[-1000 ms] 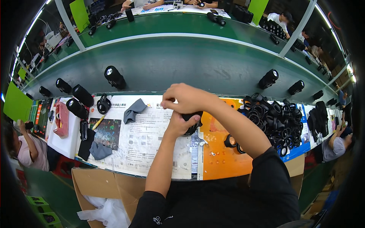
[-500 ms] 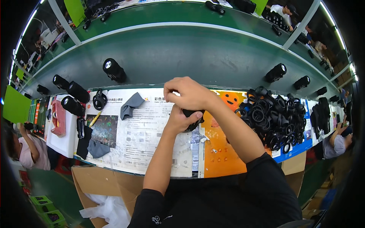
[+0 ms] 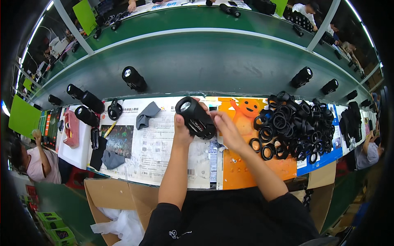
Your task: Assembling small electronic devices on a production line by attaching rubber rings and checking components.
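A black cylindrical speaker (image 3: 196, 118) is tilted above the table, its round silver-centred end facing up. My left hand (image 3: 183, 130) is wrapped round its left side, thumb in front and some fingers hidden behind it. At the speaker's right side, the fingers of my right hand (image 3: 226, 130) are bent and closed against its edge; the exact contact is partly hidden. Right of my hands lies a heap of black rings (image 3: 287, 123), with a few loose rings (image 3: 268, 151) at its near edge.
More black speakers (image 3: 134, 78) stand on the green conveyor and at the table's left. Grey cloths (image 3: 147, 115), a yellow pen (image 3: 109, 129) and a pink tray (image 3: 71, 130) lie leftward. A cardboard box (image 3: 107, 194) is below the table edge. Other people work at both sides.
My right hand has come down from atop the speaker to its right side. The speaker, hidden before under my hands, is now raised and tilted in view.
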`<state>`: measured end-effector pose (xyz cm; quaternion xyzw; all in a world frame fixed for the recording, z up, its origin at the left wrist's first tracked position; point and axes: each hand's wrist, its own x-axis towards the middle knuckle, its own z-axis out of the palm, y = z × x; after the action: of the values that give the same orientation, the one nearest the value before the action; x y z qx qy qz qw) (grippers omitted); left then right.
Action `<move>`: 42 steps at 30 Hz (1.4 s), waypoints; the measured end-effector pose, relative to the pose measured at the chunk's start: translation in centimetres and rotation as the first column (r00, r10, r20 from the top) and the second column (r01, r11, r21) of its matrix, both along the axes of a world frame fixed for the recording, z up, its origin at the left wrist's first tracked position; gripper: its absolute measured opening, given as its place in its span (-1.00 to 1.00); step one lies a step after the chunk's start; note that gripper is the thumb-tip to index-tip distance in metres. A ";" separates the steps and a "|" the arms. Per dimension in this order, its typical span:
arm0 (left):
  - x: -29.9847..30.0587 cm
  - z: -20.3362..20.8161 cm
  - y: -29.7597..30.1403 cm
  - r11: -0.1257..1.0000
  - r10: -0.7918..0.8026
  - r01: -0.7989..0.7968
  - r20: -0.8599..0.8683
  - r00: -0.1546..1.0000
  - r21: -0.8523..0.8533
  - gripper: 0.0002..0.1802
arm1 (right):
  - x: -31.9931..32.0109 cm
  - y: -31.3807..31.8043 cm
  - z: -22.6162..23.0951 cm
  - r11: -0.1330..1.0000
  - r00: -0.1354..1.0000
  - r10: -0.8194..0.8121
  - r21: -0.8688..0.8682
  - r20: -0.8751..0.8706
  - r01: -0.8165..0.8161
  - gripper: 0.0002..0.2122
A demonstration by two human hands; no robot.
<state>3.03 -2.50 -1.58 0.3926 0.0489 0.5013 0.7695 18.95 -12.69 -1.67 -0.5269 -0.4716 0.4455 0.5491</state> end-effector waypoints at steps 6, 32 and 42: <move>-1.0 1.0 0.0 0.989 0.088 -0.064 -0.181 0.980 0.137 0.23 | -2.6 -1.7 2.1 0.992 0.790 -0.104 -0.125 -0.604 0.036 -0.55; -9.8 3.8 18.1 0.535 0.752 -0.647 -0.655 0.072 0.543 -0.16 | 9.9 11.2 10.8 0.858 0.260 -0.466 0.503 0.846 -0.100 -0.50; -0.2 4.4 2.1 0.879 0.355 -0.462 -0.482 0.801 -0.121 -0.40 | -2.9 1.8 2.8 0.869 0.709 -0.366 0.494 0.603 0.028 -0.06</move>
<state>2.83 -0.42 2.87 0.3842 0.3662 0.5431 0.6507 16.01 -10.94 1.18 -0.5591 -0.6677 0.0370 0.4901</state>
